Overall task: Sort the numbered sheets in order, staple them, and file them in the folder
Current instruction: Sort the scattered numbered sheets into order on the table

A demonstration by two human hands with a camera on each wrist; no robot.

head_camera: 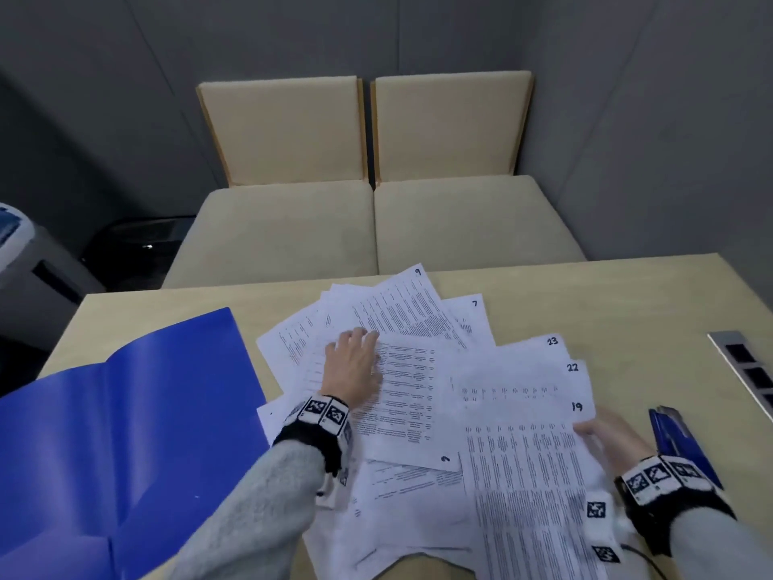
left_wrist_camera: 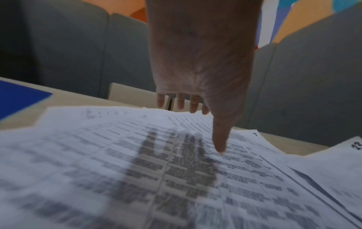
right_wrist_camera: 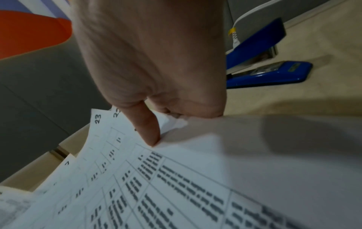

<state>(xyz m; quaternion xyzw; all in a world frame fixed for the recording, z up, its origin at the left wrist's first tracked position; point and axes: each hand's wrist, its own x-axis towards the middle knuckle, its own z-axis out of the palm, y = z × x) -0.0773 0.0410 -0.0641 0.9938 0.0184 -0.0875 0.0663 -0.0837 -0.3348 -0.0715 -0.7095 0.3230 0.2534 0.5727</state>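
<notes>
Numbered printed sheets (head_camera: 410, 370) lie fanned in a loose heap over the middle of the tan table (head_camera: 627, 307); numbers 9, 7, 23, 22 and 19 show at their corners. My left hand (head_camera: 355, 362) lies flat on the heap with straight fingers; in the left wrist view its thumb (left_wrist_camera: 220, 139) touches a sheet. My right hand (head_camera: 606, 433) pinches the right edge of sheet 19 (head_camera: 535, 475), thumb (right_wrist_camera: 149, 131) on top and fingers curled under. An open blue folder (head_camera: 125, 433) lies at the left. A blue stapler (head_camera: 677, 437) (right_wrist_camera: 264, 62) sits just right of my right hand.
Two beige cushioned seats (head_camera: 376, 228) stand beyond the table's far edge. A metal socket panel (head_camera: 748, 370) is set into the table at the right. A grey appliance (head_camera: 25, 261) and a dark bin (head_camera: 138, 240) stand on the floor at the left.
</notes>
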